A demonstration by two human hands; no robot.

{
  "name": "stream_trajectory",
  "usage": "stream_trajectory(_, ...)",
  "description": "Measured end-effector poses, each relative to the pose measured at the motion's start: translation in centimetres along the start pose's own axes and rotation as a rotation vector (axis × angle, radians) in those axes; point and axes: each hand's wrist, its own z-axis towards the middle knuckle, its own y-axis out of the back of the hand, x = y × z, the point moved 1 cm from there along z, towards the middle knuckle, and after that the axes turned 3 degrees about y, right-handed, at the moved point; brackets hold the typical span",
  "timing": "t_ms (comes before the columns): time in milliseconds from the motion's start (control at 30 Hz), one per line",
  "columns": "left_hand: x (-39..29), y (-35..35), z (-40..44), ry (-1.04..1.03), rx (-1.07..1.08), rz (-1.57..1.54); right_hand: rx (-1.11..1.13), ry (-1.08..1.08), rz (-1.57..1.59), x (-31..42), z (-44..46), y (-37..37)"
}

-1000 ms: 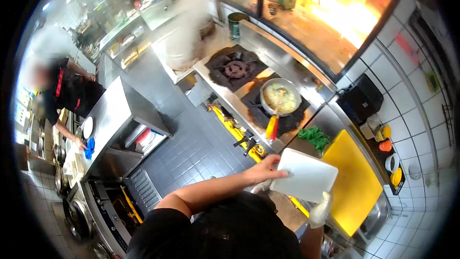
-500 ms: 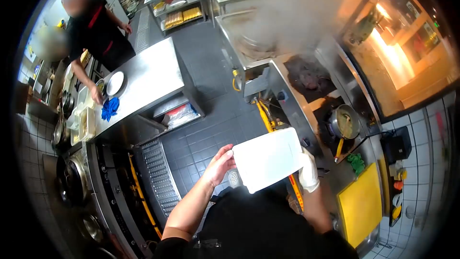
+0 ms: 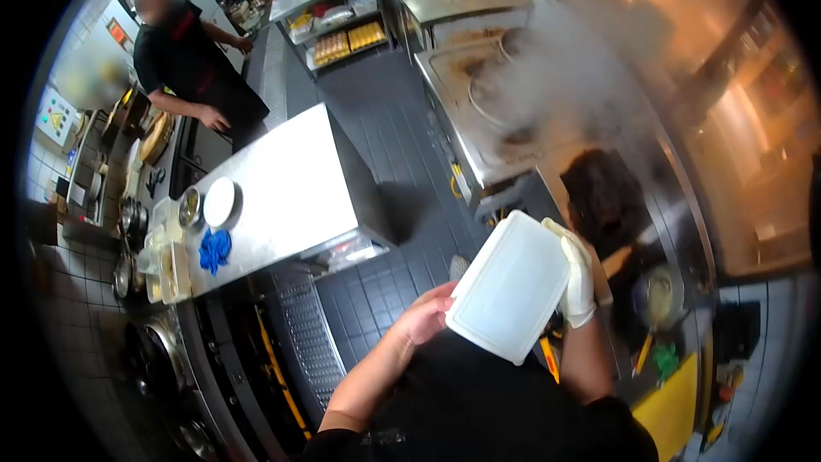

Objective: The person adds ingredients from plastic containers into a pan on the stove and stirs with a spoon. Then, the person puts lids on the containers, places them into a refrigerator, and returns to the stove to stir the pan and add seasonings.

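Dk grey tiled flr [image 3: 376,111], s/s counter [image 3: 286,188], wht tiled wall [image 3: 79,278], orange-lit window [image 3: 748,150] R

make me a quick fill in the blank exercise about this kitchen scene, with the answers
1. The right hand wears a pale ____.
2. The left hand holds a rectangular plastic piece coloured ____.
3. The crumpled item near the round plate is ____.
4. The flat board at the lower right is ____.

Missing words: glove; white; blue; yellow
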Motion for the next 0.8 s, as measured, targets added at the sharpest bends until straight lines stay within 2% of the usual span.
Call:
stream_trajectory(100, -6.6, -0.8, 3.3, 0.038, -0.021, 0.054, -0.026, -0.043, 0.195, 2.6, 5.9, -3.6)
stream_trajectory(233, -14.9, -1.3, 8.0, 0.029, -0.003, 0.131, 0.019, 0.005, 0.18, 5.0, 13.4, -5.9)
stream_trajectory(267, -16.6, -1.4, 9.2, 0.026, 0.009, 0.131, 0.064, -0.027, 0.274, 6.2, 14.7, -6.8)
stream_trajectory(367, -20.5, -1.0, 13.2, 0.02, 0.065, 0.149, 0.034, 0.115, 0.171, 6.3, 19.5, -7.0)
stream_trajectory(500, -26.5, 0.3, 19.6, 0.081, 0.169, 0.165, -0.121, 0.094, 0.182, 9.3, 24.7, -10.1)
stream_trajectory(533, -28.2, 1.0, 21.0, 0.098, 0.2, 0.125, -0.146, 0.105, 0.242, 7.7, 26.5, -9.8)
stream_trajectory(633, -33.5, 3.2, 25.6, 0.2, 0.258, 0.147, -0.267, 0.151, 0.15, 6.7, 30.6, -10.9)
stream_trajectory(800, -43.5, 8.5, 33.9, 0.328, 0.365, 0.163, -0.446, 0.19, 0.276, 4.1, 39.7, -15.8)
